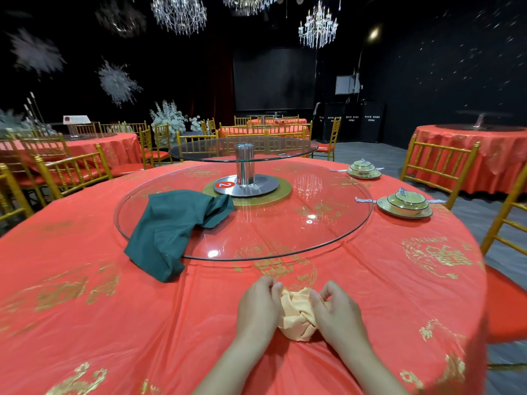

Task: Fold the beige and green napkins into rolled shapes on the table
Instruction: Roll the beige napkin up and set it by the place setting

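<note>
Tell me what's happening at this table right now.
A person is working a beige napkin at the near edge of the red-clothed table. The left hand and right hand each pinch it from one side, and it is gathered into a compact bundle. The green napkin lies loose with no hand on it, draped over the rim of the glass turntable onto the cloth.

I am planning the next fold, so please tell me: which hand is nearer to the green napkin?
Left. The left hand grips the beige napkin from its left, on the side of the green napkin; the right hand grips it from the right, farther away.
</note>
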Action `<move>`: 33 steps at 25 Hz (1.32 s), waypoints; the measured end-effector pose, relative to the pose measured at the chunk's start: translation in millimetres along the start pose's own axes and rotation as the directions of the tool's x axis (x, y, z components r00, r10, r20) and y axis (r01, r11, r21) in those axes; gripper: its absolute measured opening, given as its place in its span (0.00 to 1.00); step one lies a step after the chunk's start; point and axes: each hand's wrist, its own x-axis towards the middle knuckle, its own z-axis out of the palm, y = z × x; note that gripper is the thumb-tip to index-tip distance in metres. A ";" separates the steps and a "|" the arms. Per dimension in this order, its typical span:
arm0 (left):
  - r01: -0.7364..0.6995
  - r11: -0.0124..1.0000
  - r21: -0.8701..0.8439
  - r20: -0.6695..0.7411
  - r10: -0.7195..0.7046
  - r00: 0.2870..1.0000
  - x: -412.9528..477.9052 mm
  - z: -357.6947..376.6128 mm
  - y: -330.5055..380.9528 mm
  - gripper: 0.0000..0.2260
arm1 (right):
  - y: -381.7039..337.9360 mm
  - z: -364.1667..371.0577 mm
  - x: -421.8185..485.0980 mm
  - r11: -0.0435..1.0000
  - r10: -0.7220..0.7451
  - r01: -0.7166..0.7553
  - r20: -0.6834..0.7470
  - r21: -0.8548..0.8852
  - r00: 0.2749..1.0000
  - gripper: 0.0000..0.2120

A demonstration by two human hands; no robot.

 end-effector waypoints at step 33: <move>-0.142 0.982 -0.123 0.520 0.186 0.834 3.0 -12.9 5.2 0.33 | -57.0 -20.1 32.0 0.904 -0.078 0.165 0.227 -0.394 0.971 0.17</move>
